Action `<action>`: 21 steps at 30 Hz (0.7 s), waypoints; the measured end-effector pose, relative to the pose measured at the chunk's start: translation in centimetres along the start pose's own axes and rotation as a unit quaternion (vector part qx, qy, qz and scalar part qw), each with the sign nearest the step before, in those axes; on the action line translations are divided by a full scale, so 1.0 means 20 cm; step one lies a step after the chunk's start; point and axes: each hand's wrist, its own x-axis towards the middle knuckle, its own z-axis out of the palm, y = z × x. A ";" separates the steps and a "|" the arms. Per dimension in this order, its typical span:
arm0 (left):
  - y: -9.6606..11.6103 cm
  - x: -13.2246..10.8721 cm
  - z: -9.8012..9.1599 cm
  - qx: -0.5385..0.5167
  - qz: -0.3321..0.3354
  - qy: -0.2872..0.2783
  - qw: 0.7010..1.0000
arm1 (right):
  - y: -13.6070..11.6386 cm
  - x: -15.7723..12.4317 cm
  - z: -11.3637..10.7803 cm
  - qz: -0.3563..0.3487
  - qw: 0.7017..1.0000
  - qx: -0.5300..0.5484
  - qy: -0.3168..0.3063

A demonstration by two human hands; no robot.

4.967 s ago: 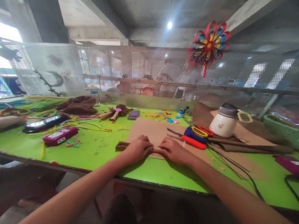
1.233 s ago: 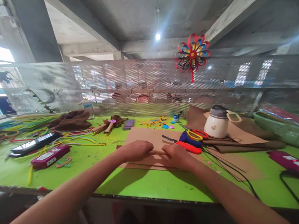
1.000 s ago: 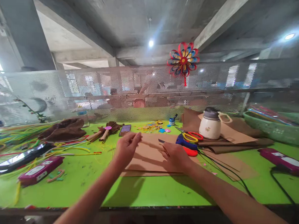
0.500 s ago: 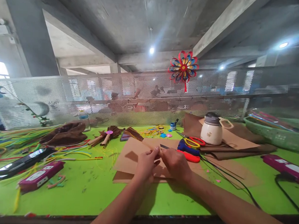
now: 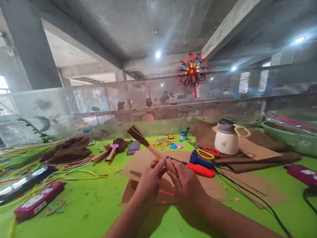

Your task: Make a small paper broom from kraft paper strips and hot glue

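Note:
Both hands are closed around the tan paper handle of a small broom-like bundle [image 5: 154,153], its dark brown strips fanning out toward the upper left. My left hand [image 5: 152,176] pinches the handle between thumb and fingers. Close beside it, my right hand [image 5: 186,180] grips the lower end, which its fingers partly hide. A thin dark blade [image 5: 178,161] shows behind the right knuckles; I cannot tell whether it is held. Beneath the hands lie sheets of brown kraft paper [image 5: 138,160].
Scissors with yellow and red handles [image 5: 209,153] and a blue-and-red tool [image 5: 202,165] lie right of the hands. Behind them stands a cream jug [image 5: 226,140] on brown sheets. Similar brown paper bundles [image 5: 112,150], a phone [image 5: 21,183] and a purple power strip [image 5: 40,200] lie left.
The bundle has been raised and turned, so its brown strips now point up above the paper. My hands have shifted slightly lower, and the paper beneath lies flatter.

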 end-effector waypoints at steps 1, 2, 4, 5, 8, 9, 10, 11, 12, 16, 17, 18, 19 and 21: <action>0.01 0.00 -0.01 -0.007 -0.004 -0.009 1.000 | -0.01 0.00 -0.01 0.008 1.000 0.017 -0.003; 0.01 -0.01 -0.01 -0.014 -0.007 -0.017 1.000 | -0.02 0.00 -0.02 0.013 0.999 0.029 -0.007; 0.01 -0.02 -0.02 -0.026 -0.013 -0.031 0.999 | -0.04 0.00 -0.04 0.017 0.999 0.042 -0.015; 0.01 -0.02 -0.03 -0.031 -0.015 -0.035 0.999 | -0.05 0.00 -0.05 0.012 0.999 0.041 -0.019; 0.01 -0.02 -0.05 -0.062 -0.012 -0.033 0.997 | -0.05 -0.01 -0.06 -0.024 1.000 0.002 -0.016; 0.00 -0.02 -0.05 -0.075 -0.010 -0.029 0.997 | -0.04 -0.01 -0.06 -0.038 0.999 -0.017 -0.006; -0.01 -0.01 -0.05 -0.088 -0.008 -0.027 0.996 | -0.04 -0.01 -0.05 -0.050 0.998 -0.034 0.006; -0.01 -0.01 -0.06 -0.097 -0.006 -0.025 0.995 | -0.03 -0.01 -0.05 -0.059 0.997 -0.045 0.017; -0.02 -0.01 -0.06 -0.103 -0.005 -0.023 0.994 | -0.03 -0.01 -0.05 -0.062 0.997 -0.050 0.022; -0.04 -0.01 -0.07 -0.093 -0.005 -0.011 0.996 | -0.03 0.00 -0.07 0.006 1.000 0.020 0.001; -0.05 -0.01 -0.07 -0.085 -0.005 -0.008 0.996 | -0.03 0.00 -0.08 0.042 0.998 0.056 -0.005; -0.05 -0.01 -0.07 -0.075 -0.004 -0.009 0.997 | -0.04 0.00 -0.08 0.082 0.992 0.095 -0.009; -0.05 -0.01 -0.06 -0.065 -0.001 -0.012 0.998 | -0.04 0.01 -0.09 0.125 0.983 0.131 -0.013; -0.04 -0.02 -0.06 -0.046 0.006 -0.024 0.999 | -0.04 0.02 -0.10 0.195 0.962 0.191 -0.031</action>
